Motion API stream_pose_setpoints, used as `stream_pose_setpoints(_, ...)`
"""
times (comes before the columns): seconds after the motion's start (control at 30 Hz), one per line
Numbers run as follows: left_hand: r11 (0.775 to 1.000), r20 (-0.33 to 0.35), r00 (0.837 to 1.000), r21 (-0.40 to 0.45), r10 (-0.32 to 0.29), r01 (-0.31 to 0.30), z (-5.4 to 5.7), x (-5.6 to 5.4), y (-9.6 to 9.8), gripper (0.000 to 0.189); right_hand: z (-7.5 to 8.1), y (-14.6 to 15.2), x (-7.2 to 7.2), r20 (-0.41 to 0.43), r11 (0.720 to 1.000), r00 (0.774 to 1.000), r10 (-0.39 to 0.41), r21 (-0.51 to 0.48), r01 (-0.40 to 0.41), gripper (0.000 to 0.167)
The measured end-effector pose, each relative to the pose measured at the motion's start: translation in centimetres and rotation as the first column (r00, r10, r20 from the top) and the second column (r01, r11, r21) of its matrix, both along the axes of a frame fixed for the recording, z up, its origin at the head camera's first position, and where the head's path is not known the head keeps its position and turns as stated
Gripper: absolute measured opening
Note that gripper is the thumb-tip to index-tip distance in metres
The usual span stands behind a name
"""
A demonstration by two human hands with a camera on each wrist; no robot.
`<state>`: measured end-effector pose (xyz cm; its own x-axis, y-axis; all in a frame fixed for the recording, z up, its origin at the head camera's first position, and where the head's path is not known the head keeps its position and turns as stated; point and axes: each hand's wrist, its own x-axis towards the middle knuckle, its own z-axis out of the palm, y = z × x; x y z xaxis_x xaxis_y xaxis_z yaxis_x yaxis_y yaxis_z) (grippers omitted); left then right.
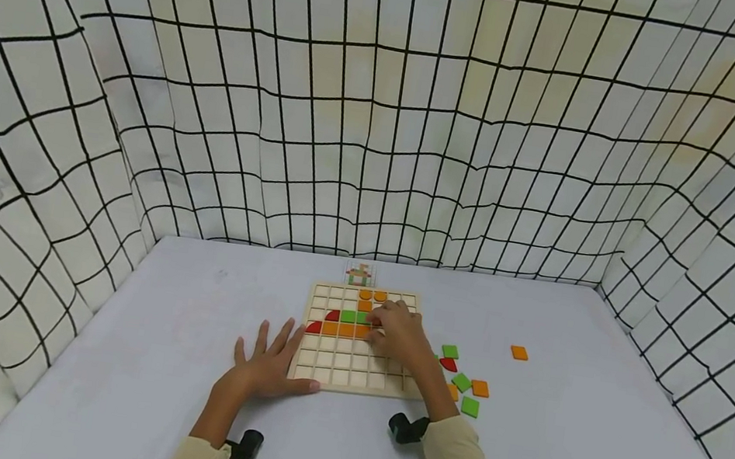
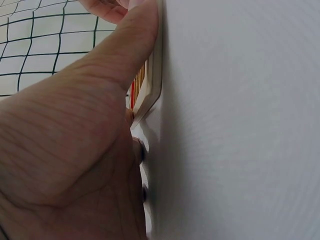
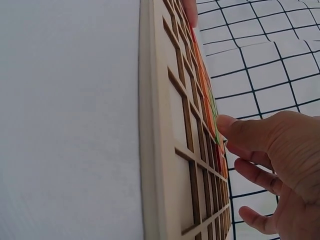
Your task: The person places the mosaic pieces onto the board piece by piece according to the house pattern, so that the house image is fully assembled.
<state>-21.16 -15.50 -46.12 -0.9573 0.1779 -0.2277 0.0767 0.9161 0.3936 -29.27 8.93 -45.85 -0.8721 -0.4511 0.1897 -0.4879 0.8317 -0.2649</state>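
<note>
A wooden grid board (image 1: 346, 379) lies on the table, with red, orange and green tiles in some of its cells. My left hand (image 1: 270, 371) lies with fingers spread at the board's left side, its thumb (image 2: 125, 47) along the front edge. My right hand (image 1: 400, 336) reaches over the right half of the board. In the right wrist view its thumb (image 3: 237, 129) touches near a green tile (image 3: 212, 106), and the other fingers are loosely bent. A red tile (image 3: 218, 156) sits in the grid close under these fingertips. The right hand covers several cells in the head view.
Loose green tiles (image 1: 470, 407), orange tiles (image 1: 480, 388) and a red rounded tile (image 1: 449, 364) lie right of the board. One orange tile (image 1: 519, 353) sits farther right. A small pattern card (image 1: 360, 274) is behind the board. White walls with black netting (image 1: 396, 124) enclose the table.
</note>
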Motion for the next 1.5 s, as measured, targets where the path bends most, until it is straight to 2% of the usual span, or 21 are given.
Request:
stream_pose_setpoints(0.37, 1.000, 0.011, 1.000, 0.012, 0.010, -0.010, 0.1, 0.0, 0.0, 0.109, 0.8, 1.1, 0.1, 0.006, 0.999, 0.999, -0.035, -0.006, 0.035, 0.025)
stream_pose_setpoints(0.77, 1.000, 0.008, 1.000, 0.016, 0.011, -0.011, 0.0, 0.0, 0.0, 0.110, 1.5, 4.2, 0.4, 0.036, 0.996, 0.996, -0.083, -0.034, 0.084, 0.023)
stream_pose_setpoints(1.33, 1.000, 0.006, 1.000, 0.021, 0.011, -0.011, 0.1, -0.3, 0.2, 0.112, 0.4, 9.2, 0.8, 0.046, 0.987, 0.987, -0.151, -0.043, 0.153, 0.018)
stream_pose_setpoints(1.5, 1.000, 0.010, 1.000, 0.026, 0.016, -0.016, 0.0, -0.2, 0.3, 0.112, 0.2, 10.5, 1.1, 0.079, 0.979, 0.978, -0.194, -0.052, 0.198, 0.019)
